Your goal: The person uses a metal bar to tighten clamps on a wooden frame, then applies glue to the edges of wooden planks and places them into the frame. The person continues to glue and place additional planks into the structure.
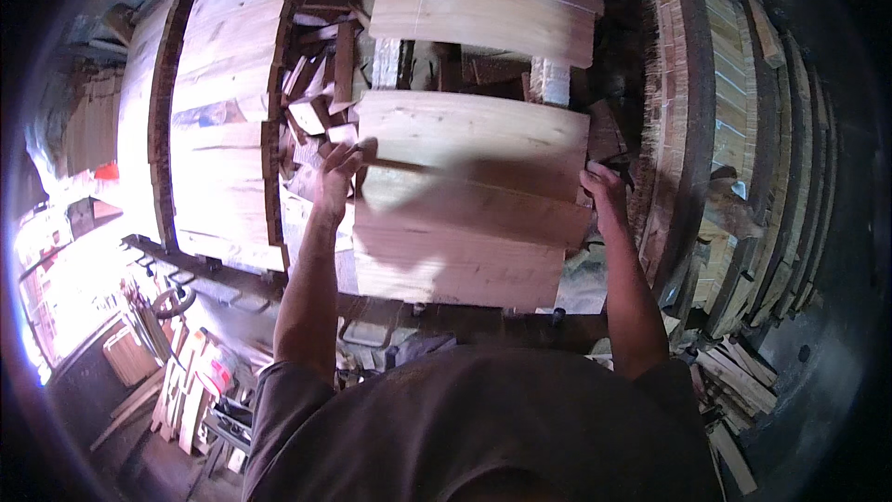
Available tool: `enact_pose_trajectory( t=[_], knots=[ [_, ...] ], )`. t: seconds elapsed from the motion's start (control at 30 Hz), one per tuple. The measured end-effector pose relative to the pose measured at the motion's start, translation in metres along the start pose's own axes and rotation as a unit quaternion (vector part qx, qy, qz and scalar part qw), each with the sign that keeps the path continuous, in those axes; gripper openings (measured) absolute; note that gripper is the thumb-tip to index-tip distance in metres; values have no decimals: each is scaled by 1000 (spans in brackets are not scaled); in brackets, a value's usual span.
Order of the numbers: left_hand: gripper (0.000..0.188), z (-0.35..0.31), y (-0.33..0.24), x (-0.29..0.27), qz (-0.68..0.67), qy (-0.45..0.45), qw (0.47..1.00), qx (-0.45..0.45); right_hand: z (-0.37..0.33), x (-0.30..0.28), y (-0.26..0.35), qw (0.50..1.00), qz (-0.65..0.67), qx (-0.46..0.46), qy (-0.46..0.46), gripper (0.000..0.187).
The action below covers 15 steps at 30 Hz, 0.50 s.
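A wide, pale wooden board lies crosswise in front of me. My left hand is closed on its left end, with the fingers curled over the edge. At the opposite end my right hand grips the board's edge, its fingertips partly hidden. Just nearer to me, more pale boards lie side by side, and a dark narrow gap shows between them and the held board near my left hand. A shadow falls across the middle of these boards.
Beyond a gap, further boards rest on pale supports. Wood offcuts are heaped left of my boards. Rows of board stacks stand left and right. A dark metal rail runs along the near side; loose strips lie lower right.
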<state>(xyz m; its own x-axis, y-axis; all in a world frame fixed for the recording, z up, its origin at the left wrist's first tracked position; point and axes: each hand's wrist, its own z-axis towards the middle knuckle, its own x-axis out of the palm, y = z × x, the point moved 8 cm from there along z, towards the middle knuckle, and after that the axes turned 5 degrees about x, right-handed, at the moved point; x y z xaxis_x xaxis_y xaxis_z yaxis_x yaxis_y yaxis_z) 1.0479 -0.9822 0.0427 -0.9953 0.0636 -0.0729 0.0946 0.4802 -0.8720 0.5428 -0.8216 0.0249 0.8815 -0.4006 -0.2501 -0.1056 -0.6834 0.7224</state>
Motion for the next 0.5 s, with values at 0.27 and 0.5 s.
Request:
enact_pose_trajectory(
  t=[0.27, 0.5],
  knots=[
    [31, -62, 0, 21, 81, 30, 992, 87, -80, 17, -6, 997, -79, 12, 19, 56],
    [37, -79, -14, 11, 56, 21, 997, 52, -78, 8, -6, 989, -75, -107, -72, 58]
  ],
)
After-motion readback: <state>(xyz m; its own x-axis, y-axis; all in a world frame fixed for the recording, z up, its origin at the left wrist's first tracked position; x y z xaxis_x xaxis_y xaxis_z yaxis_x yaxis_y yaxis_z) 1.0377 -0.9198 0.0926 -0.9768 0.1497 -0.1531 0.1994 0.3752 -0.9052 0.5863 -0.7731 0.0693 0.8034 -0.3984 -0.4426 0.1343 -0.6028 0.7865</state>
